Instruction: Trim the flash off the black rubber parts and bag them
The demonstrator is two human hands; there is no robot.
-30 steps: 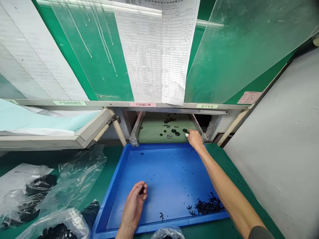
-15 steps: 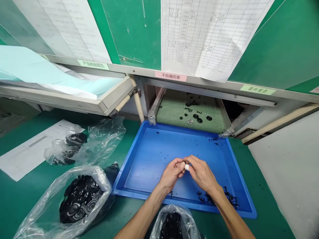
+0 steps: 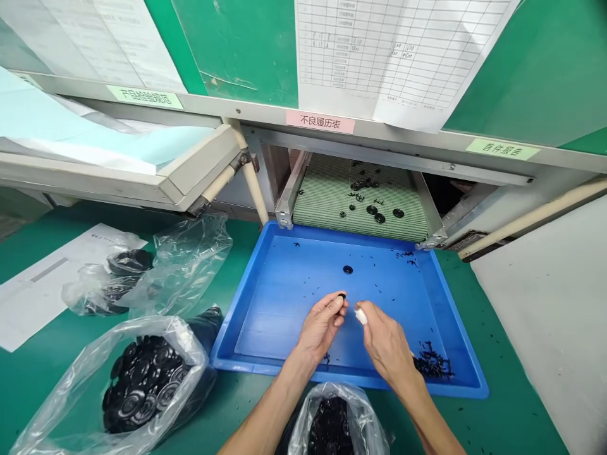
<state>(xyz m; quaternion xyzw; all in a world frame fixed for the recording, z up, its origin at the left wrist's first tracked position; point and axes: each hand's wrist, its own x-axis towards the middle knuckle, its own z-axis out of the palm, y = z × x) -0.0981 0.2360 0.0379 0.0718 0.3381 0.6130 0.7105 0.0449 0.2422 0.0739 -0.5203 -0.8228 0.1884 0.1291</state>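
Over the middle of a blue plastic tray, my left hand pinches a small black rubber ring between thumb and fingertips. My right hand sits close beside it, its fingertips closed on a small white pad or tape. Neither hand touches the other. Another black ring lies alone on the tray floor just beyond my hands. A heap of black trimmed scraps lies in the tray's near right corner, and fine black bits are scattered about the tray.
Black rings lie on a green mesh belt behind the tray. Plastic bags of black discs stand at the near left and near middle of the green mat. A printed sheet lies at left.
My hands have moved apart from their meeting point over the tray. A black ring now lies on the tray floor, where none lay half a second ago.
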